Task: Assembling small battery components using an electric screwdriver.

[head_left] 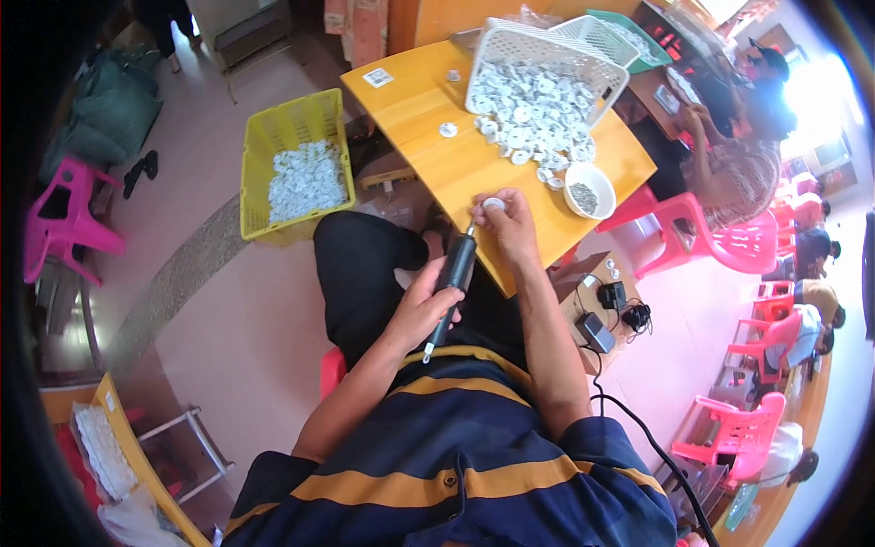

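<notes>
My left hand is wrapped round a slim black electric screwdriver, whose tip points up and away from me. A small white round plastic piece is pinched in the fingers of my right hand, by the near edge of the yellow-brown table. The screwdriver's tip is close to that piece; whether they touch I cannot tell. Beyond my right hand, a white bowl holds small metal screws. Many similar white round pieces spill from a tipped white basket onto the table.
On the floor to the left stands a yellow crate holding more white pieces. One loose piece lies on the table. A cardboard box with black power adapters stands at right. Another person sits beyond pink chairs.
</notes>
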The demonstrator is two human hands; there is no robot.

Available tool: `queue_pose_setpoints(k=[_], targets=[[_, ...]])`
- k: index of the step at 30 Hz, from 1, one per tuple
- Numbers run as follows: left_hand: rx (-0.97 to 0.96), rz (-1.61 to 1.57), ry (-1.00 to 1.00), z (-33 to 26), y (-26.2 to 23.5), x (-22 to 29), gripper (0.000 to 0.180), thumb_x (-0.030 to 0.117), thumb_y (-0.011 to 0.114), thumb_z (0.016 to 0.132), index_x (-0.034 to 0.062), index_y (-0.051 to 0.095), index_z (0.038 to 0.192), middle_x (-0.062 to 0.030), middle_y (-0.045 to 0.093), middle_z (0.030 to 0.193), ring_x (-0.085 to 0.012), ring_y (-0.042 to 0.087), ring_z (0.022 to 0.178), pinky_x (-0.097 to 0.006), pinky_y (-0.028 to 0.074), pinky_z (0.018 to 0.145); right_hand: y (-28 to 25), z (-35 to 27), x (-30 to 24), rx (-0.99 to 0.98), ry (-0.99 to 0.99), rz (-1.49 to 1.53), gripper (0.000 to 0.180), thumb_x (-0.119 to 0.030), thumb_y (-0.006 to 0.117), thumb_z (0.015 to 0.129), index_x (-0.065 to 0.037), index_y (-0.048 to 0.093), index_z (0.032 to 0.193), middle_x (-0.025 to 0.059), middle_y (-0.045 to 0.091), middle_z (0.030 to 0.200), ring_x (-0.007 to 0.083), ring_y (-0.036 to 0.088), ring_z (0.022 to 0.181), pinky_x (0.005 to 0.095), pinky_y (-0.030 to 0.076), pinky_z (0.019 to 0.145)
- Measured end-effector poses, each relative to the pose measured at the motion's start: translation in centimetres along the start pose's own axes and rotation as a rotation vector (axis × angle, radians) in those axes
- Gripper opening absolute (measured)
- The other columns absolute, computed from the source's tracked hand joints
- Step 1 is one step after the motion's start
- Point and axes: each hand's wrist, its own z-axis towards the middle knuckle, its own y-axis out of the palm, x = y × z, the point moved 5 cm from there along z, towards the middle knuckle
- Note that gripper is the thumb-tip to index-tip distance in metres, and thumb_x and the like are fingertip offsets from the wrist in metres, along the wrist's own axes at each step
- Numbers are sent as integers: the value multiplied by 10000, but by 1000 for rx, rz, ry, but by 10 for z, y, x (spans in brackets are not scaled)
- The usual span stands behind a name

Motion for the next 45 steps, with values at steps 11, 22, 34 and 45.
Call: queue_pose_setpoints(k=[11, 22, 34, 45], targets=[[15, 8, -33, -1, -6, -7, 560, 130, 502, 974, 88, 358, 1514, -86, 631, 1025, -126, 636, 733, -278, 547, 623, 5, -4, 2, -19, 2, -86, 219, -58, 536, 1032, 21, 613, 1221, 92, 670, 1095, 140, 649, 866, 248, 535, 790], [13, 66, 12, 3, -6, -9, 512, 109, 508, 964, 58, 405, 1463, -88, 619, 993, -131, 633, 714, -278, 543, 643, 5, -8, 0, -40, 10, -51, 218, -54, 558, 1017, 14, 616, 1216, 92, 685, 1086, 159, 674, 890, 254, 540, 801], [16, 58, 11, 2, -5, -8, 503, 117, 512, 961, 53, 415, 1451, -84, 615, 980, -125, 629, 703, -270, 540, 632, 7, -10, -1, -35, -19, -111, 214, -34, 552, 1014, 19, 623, 1209, 77, 683, 1082, 151, 676, 904, 252, 540, 804], [5, 62, 2, 4, -6, -10, 512, 101, 503, 963, 50, 404, 1463, -87, 616, 981, -126, 631, 706, -266, 540, 632, 8, -12, -3, -24, -16, -194, 222, -56, 553, 1020, 18, 625, 1217, 69, 683, 1103, 153, 681, 933, 257, 538, 836]])
